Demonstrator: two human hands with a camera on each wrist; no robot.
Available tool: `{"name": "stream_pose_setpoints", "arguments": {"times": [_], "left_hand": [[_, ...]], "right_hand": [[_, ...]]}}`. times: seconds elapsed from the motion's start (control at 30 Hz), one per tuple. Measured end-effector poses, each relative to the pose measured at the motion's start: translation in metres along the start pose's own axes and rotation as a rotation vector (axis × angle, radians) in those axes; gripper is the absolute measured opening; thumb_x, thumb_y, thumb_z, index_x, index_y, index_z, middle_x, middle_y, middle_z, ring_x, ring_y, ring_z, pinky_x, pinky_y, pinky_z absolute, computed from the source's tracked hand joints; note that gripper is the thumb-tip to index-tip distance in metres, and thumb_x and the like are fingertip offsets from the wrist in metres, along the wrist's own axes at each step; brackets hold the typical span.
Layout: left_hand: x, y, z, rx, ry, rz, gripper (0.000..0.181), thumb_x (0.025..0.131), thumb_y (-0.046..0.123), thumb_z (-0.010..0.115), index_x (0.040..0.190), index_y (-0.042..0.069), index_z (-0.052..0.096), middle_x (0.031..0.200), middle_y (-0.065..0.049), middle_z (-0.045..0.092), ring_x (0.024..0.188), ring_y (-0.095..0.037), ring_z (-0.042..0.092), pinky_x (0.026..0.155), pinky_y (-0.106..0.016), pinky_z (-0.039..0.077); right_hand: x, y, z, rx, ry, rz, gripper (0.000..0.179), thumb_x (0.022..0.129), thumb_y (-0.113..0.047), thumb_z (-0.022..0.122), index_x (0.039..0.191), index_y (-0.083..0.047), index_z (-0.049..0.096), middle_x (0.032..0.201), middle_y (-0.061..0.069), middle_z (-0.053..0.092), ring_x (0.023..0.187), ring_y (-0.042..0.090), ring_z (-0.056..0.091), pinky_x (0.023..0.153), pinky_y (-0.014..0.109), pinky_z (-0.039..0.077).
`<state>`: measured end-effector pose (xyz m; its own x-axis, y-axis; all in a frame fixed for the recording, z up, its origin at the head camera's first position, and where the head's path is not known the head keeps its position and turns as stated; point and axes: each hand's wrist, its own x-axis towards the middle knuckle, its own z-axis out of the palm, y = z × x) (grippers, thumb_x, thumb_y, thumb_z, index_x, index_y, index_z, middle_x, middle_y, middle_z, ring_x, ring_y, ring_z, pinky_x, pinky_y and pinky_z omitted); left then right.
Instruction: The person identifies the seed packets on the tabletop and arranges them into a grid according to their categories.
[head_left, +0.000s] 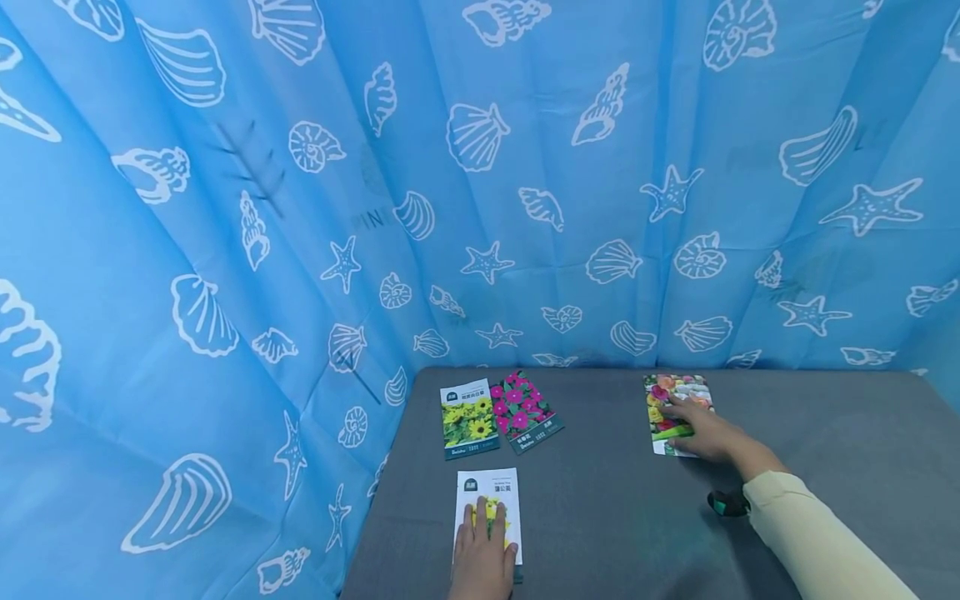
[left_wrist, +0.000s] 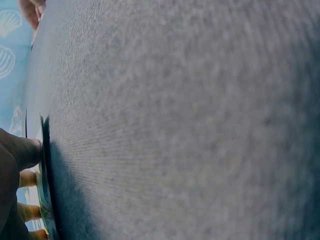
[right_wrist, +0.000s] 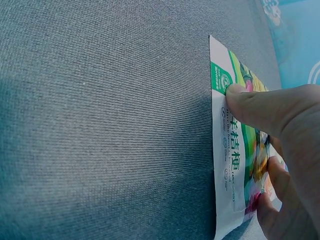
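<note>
left hand [head_left: 482, 560] rests at six o'clock, fingers laid nearly straight over a white packet [head_left: 491, 487], thumb at its edge; at two o'clock from it, the right hand [head_left: 711, 436] has thumb and fingertips down on a mixed-flower packet [head_left: 663, 390], spread apart, with no pinch showing. thin packets like these could skid on the grey table [head_left: 600, 508], or crease, if the fingertips press and drag without catching an edge. at twelve o'clock from the left hand, a yellow-flower packet [head_left: 470, 421] and a pink-flower packet [head_left: 525, 412] lie side by side, so a push too far forward could knock both askew
</note>
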<state>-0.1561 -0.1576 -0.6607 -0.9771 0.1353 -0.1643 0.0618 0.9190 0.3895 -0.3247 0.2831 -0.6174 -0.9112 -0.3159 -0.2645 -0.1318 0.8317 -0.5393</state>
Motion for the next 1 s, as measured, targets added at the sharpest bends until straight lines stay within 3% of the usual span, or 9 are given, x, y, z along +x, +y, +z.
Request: {"name": "stream_pose_setpoints", "arguments": {"times": [0.4,0.67,1.0], "left_hand": [[0.000,0.005,0.004,0.014,0.000,0.011,0.061,0.106,0.034,0.063,0.159,0.007,0.047,0.169,-0.026,0.032,0.156,-0.055,0.027,0.122,-0.072,0.031],[-0.002,0.010,0.003,0.047,0.040,0.053,0.061,0.105,0.032,0.064,0.157,0.006,0.049,0.167,-0.027,0.036,0.154,-0.055,0.032,0.119,-0.071,0.036],[0.000,0.018,0.004,0.064,-0.015,0.036,0.061,0.105,0.036,0.065,0.158,0.009,0.049,0.168,-0.024,0.034,0.156,-0.053,0.030,0.121,-0.069,0.035]], "right_hand": [[-0.003,-0.004,-0.002,0.000,-0.006,0.000,0.068,0.101,-0.029,0.072,0.160,-0.005,0.046,0.167,0.038,0.023,0.149,0.067,0.021,0.111,0.086,0.027],[-0.002,-0.005,-0.001,0.022,-0.010,0.019,0.069,0.101,-0.030,0.071,0.160,-0.006,0.045,0.168,0.036,0.021,0.150,0.067,0.019,0.111,0.087,0.025],[-0.003,-0.007,-0.003,0.026,-0.015,0.019,0.069,0.101,-0.030,0.071,0.160,-0.005,0.045,0.168,0.037,0.021,0.150,0.067,0.018,0.111,0.087,0.025]]}}
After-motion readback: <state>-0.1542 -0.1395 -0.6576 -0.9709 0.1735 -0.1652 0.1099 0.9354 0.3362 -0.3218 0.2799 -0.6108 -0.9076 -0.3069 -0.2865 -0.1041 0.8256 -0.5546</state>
